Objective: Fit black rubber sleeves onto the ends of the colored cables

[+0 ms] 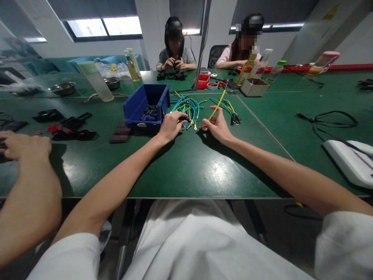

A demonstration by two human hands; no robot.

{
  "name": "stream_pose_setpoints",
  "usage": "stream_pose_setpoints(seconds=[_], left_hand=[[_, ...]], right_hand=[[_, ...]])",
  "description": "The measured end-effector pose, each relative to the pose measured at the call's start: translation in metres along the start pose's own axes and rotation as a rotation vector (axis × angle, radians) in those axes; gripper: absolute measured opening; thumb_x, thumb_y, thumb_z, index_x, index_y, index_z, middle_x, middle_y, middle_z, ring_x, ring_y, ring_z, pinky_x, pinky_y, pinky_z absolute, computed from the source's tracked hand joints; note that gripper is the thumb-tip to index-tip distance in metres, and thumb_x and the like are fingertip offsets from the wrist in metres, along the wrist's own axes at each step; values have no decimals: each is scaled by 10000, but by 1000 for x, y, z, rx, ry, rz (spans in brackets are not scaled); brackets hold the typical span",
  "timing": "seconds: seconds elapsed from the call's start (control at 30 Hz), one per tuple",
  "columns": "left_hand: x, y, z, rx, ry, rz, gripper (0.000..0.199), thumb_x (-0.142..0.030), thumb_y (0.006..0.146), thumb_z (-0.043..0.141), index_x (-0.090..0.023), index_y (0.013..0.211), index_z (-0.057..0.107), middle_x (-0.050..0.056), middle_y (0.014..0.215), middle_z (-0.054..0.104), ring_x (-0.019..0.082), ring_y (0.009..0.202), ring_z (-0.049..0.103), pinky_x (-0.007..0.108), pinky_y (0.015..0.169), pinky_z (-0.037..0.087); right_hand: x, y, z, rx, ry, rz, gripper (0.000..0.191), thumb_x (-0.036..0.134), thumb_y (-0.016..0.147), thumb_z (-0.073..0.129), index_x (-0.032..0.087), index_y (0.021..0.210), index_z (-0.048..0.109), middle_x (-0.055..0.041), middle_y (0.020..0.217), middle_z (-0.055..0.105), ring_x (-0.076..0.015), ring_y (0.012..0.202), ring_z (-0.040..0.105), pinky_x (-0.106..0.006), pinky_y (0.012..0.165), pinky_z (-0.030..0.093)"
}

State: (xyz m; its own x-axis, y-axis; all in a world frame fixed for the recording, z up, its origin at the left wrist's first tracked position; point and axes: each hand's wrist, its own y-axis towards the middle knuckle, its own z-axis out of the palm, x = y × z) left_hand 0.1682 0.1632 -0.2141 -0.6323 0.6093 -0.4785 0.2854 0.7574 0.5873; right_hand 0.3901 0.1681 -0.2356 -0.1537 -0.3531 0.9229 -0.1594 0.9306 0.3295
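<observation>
In the head view, the right hand [218, 126] has its thumb and fingers closed on a yellow wire [219, 105], which slants up and away over the green table [180, 167]; the left hand [170, 126] has its fingers drawn in at the near edge of a heap of coloured wires [189, 109] (I cannot tell whether it grips one); the heap lies just beyond and between the hands; a smaller bunch of wires [230, 109], with black ends, lies beyond the right hand.

A blue bin [164, 103], with black pieces [150, 112] inside, stands just beside the left hand and crowds that side; farther left lie black parts [74, 134], and another person's hand [26, 146] reaches in at the edge; beyond the wires stand a red tray [202, 83], a metal pole [203, 39] and a small box [254, 88]; a white device [349, 161] and a black cable [335, 118] lie well apart at right; two people sit across the table.
</observation>
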Motion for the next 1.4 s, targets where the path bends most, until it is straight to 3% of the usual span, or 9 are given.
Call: stream_pose_setpoints(seconds=[0.33, 0.6, 0.87, 1.4], left_hand=[[6, -1, 2, 45, 11, 16, 238, -38, 776, 601, -185, 901, 740, 47, 915, 736, 178, 856, 673, 322, 839, 520], [12, -7, 13, 92, 66, 36, 162, -137, 839, 601, -197, 942, 711, 55, 963, 728, 192, 907, 666, 337, 854, 499], [13, -10, 21, 152, 104, 66, 168, -221, 873, 585, -199, 1001, 692, 66, 1017, 708, 207, 991, 635, 372, 937, 485], [10, -10, 24, 147, 171, 141, 175, -253, 866, 589, -184, 989, 693, 72, 1019, 671, 212, 998, 599, 348, 894, 485]], right_hand=[[2, -2, 5, -38, 87, 66, 649, 504, 746, 668, 296, 1236, 296, 24, 794, 605, -170, 636, 669, -342, 625, 584], [0, 0, 5, -49, 119, 92, 601, 466, 713, 709, 280, 1134, 324, 47, 744, 589, -152, 598, 657, -315, 606, 572], [-8, 3, 5, -42, 97, 103, 479, 458, 686, 741, 270, 917, 366, 50, 681, 587, -171, 582, 651, -336, 559, 567], [-8, 3, 5, -82, 196, 111, 480, 394, 640, 790, 255, 883, 400, 34, 735, 602, -195, 686, 697, -290, 526, 541]])
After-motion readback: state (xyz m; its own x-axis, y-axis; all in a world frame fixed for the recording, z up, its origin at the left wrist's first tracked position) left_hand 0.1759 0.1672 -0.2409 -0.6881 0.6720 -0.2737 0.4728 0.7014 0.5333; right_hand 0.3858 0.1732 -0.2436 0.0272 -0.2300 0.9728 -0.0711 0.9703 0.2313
